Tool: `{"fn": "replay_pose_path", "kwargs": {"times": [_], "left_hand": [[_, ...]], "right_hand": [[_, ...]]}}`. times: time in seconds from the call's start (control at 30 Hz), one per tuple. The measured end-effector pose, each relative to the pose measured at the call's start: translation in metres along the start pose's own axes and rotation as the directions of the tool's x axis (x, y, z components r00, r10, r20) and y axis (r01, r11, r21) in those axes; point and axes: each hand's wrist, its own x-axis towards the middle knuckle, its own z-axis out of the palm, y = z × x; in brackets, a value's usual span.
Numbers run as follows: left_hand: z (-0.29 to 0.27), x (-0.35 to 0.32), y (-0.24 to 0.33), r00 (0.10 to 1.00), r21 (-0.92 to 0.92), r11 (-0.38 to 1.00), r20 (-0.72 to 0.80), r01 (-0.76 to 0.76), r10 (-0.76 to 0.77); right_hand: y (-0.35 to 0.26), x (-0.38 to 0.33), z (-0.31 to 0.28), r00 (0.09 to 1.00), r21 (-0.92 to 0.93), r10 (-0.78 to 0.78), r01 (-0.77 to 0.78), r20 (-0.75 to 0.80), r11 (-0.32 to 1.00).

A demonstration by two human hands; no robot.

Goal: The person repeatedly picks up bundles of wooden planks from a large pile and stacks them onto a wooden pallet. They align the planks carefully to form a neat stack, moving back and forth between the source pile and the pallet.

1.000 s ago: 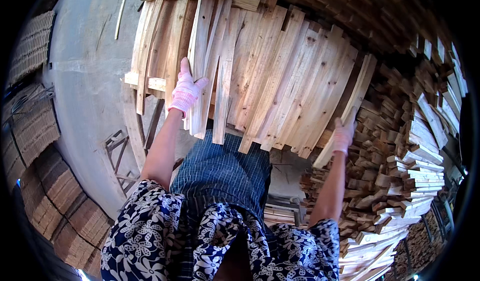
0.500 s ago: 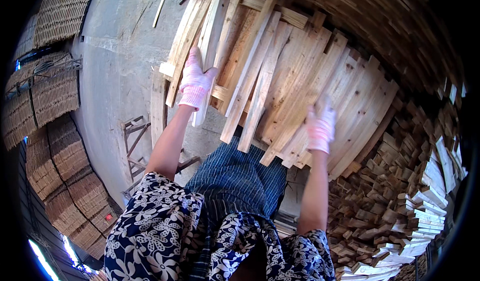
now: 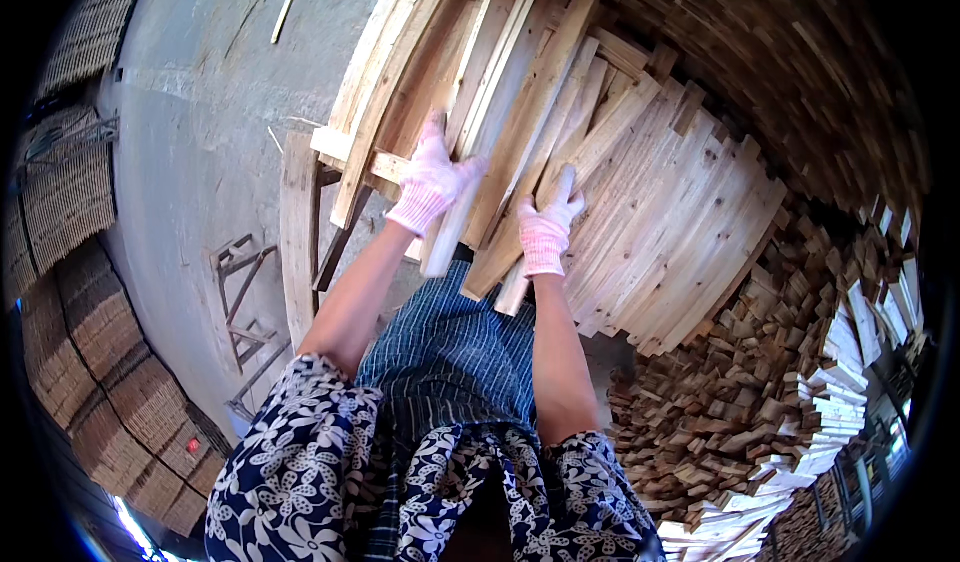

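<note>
My left hand (image 3: 436, 174), in a pink-and-white knit glove, grips a pale wooden strip (image 3: 459, 214), its thumb lying over the wood. More loose strips (image 3: 535, 122) lie slanted beside it, some overlapping. My right hand (image 3: 552, 224), gloved alike, is closed around another narrow strip (image 3: 516, 287) in this bunch, with a finger stretched along the wood. The undersides of both hands are hidden. Under and to the right of the loose strips spreads a layer of boards (image 3: 670, 217) laid side by side.
At the left end stands a wooden support (image 3: 297, 232), with a metal frame (image 3: 240, 292) near it on the grey floor (image 3: 200, 172). Bundled wood stacks (image 3: 110, 362) line the far left. A heap of short wood pieces (image 3: 710, 392) rises at the right, and more stacked wood (image 3: 780, 72) curves behind.
My left hand has shifted right with its strip. My right hand has moved left from the flat boards to the loose strips, which now lie closer together. The view has shifted slightly.
</note>
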Motion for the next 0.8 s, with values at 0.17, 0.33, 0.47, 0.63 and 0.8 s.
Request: {"fn": "replay_pose_path", "kwargs": {"times": [0.17,0.33,0.47,0.63,0.8], "left_hand": [[0.043,0.003,-0.045,0.995,-0.08,0.997,0.096,-0.016,0.024],[0.039,0.025,-0.026,0.927,-0.118,0.985,0.368,0.129,-0.077],[0.028,0.023,-0.002,0.918,0.03,0.988,0.365,0.152,-0.152],[0.045,0.019,-0.044,0.989,0.034,0.996,0.127,-0.085,0.08],[0.073,0.007,-0.015,0.992,0.261,0.959,0.083,-0.11,0.091]], "right_hand": [[-0.019,-0.01,-0.038,0.987,-0.005,0.101,-0.101,0.124,0.995],[0.06,-0.083,-0.127,0.998,0.025,0.054,-0.053,-0.016,0.998],[0.161,-0.077,-0.215,0.951,0.064,0.064,-0.047,-0.301,0.997],[0.226,0.028,-0.315,0.906,-0.082,0.027,-0.068,-0.423,0.994],[0.322,0.126,-0.339,0.987,-0.4,0.16,-0.16,-0.034,0.902]]}}
